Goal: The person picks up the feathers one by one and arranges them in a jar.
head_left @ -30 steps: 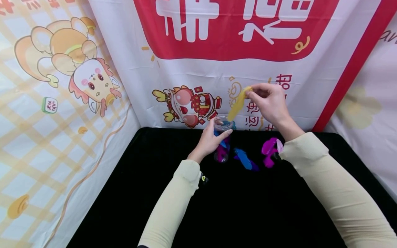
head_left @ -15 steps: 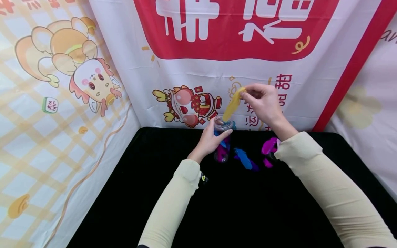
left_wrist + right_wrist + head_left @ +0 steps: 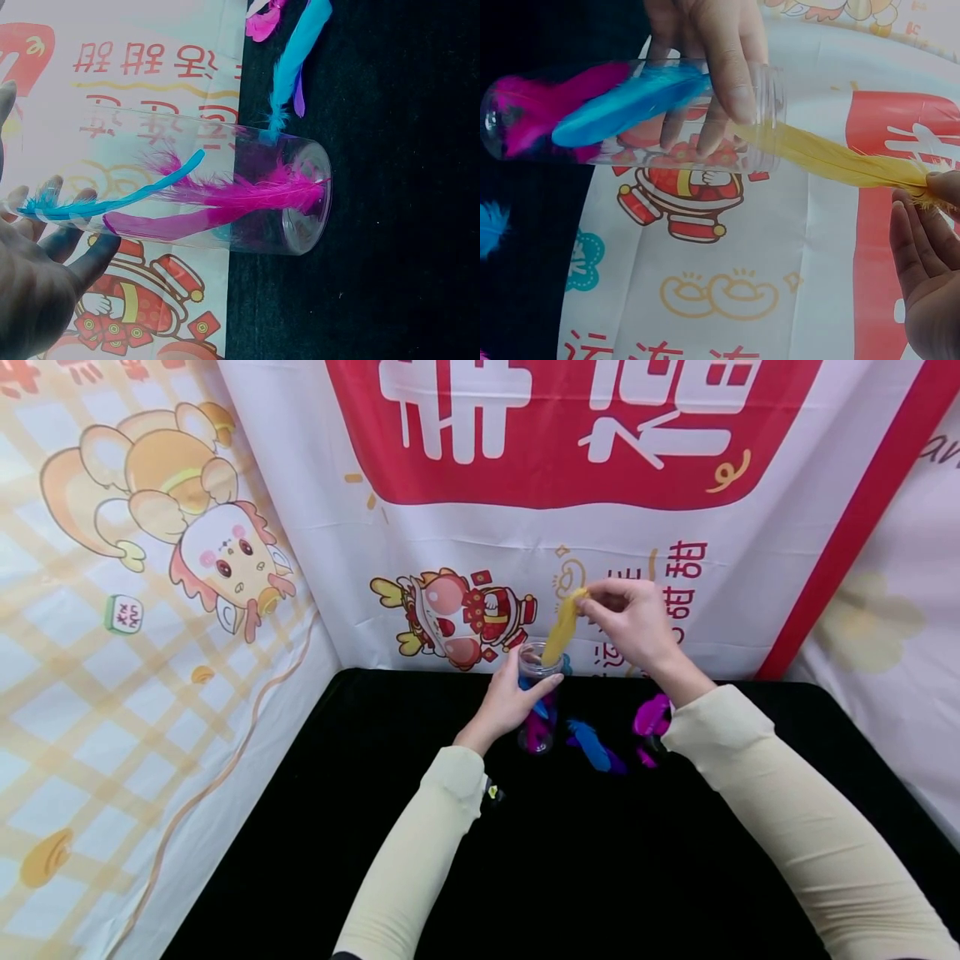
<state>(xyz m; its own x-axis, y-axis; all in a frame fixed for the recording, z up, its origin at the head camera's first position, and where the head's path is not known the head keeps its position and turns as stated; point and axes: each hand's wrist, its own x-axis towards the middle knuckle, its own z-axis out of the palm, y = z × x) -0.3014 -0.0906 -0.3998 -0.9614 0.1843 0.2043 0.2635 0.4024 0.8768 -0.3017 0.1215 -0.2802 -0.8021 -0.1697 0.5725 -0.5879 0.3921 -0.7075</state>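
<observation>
A clear plastic jar (image 3: 735, 154) stands upright on the black table, gripped near its mouth by my left hand (image 3: 505, 702). Inside it lie magenta feathers (image 3: 247, 193) and a blue feather (image 3: 630, 109). My right hand (image 3: 633, 620) pinches one end of a yellow feather (image 3: 840, 161) above the jar. The feather's other end reaches down into the jar's open mouth, as the right wrist view shows. My left thumb lies across the jar's outside just below the rim.
To the right of the jar, blue and purple feathers (image 3: 592, 747) lie on the black table (image 3: 600, 860). Farther right are magenta feathers (image 3: 651, 717), partly behind my right sleeve. A printed white cloth (image 3: 330, 543) hangs along the table's back edge.
My right hand has moved left and then down with the yellow feather, whose lower end has gone from beside the jar's mouth into it. My left hand and the jar have stayed put.
</observation>
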